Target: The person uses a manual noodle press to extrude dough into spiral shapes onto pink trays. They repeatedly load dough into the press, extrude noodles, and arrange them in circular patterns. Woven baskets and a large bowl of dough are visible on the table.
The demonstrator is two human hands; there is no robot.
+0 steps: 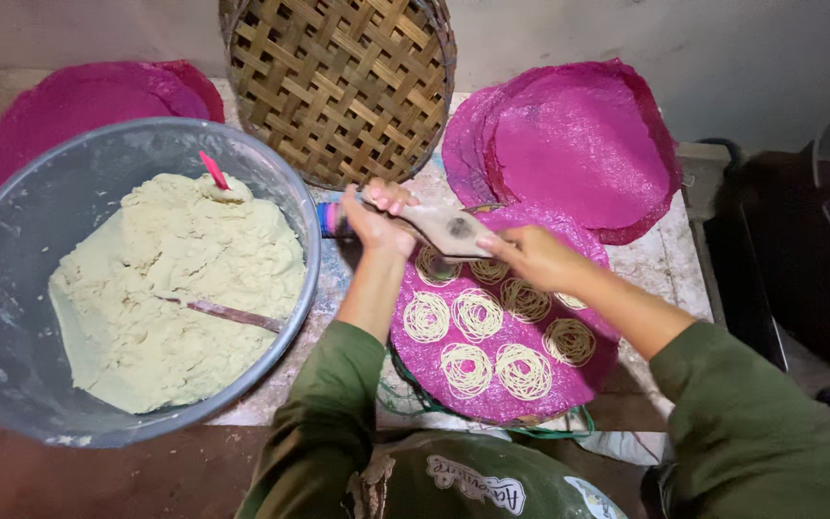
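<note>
Press: wooden press (449, 229), smooth, oblong, above magenta mat (501, 380)
Left hand (377, 219): fingers curled round handle
Right hand (530, 255): fingers clasped on other end
Noodle coils (477, 312): pale, stringy, round
Bowl (12, 317): grey, lumpy dough (175, 288)

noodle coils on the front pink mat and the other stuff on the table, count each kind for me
noodle coils on the front pink mat: 8 showing, more may hide under the hands
pink round mats or mat stacks: 3
woven bamboo basket: 1
grey dough basin: 1
wooden press, held by left hand and right hand: 1
total: 14
</note>
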